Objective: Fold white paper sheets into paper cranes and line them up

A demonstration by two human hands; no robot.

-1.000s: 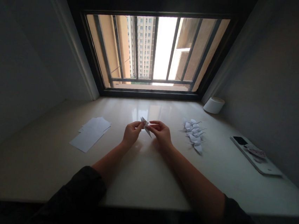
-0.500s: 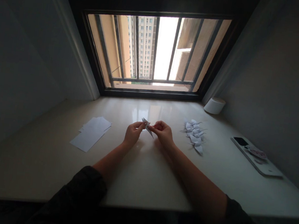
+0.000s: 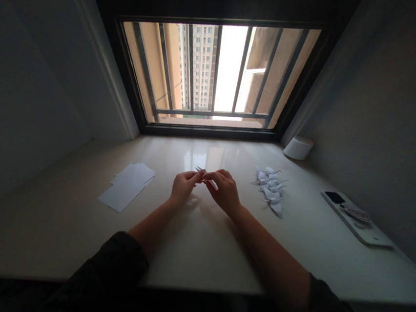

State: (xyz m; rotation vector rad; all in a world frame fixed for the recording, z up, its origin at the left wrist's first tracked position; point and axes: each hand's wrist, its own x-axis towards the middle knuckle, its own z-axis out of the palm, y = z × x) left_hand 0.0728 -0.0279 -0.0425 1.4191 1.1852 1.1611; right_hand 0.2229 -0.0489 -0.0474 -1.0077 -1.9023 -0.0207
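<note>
Near the middle of the white sill, a small piece of folded white paper [image 3: 200, 169] is held up between my two hands. My left hand [image 3: 183, 186] pinches it from the left, and its pointed tips stick out above the fingers. My right hand [image 3: 225, 191] has its thumb and fingers closed on the paper's right side, covering most of it. Several folded paper cranes [image 3: 271, 187] stand bunched together to the right of my right hand. Sheets of white paper [image 3: 126, 187] lie overlapping to the left of my left hand.
A phone [image 3: 365, 229] with a ring grip on its back lies at the right. A white round-topped object [image 3: 298, 148] stands in the back right corner. Beyond the sill [image 3: 198, 253] is a barred window [image 3: 210, 131], with walls on both sides.
My right hand has shifted slightly left and turned over the folded paper. The paper's lower point, visible before, is now hidden by the fingers. My left hand stays nearly in place.
</note>
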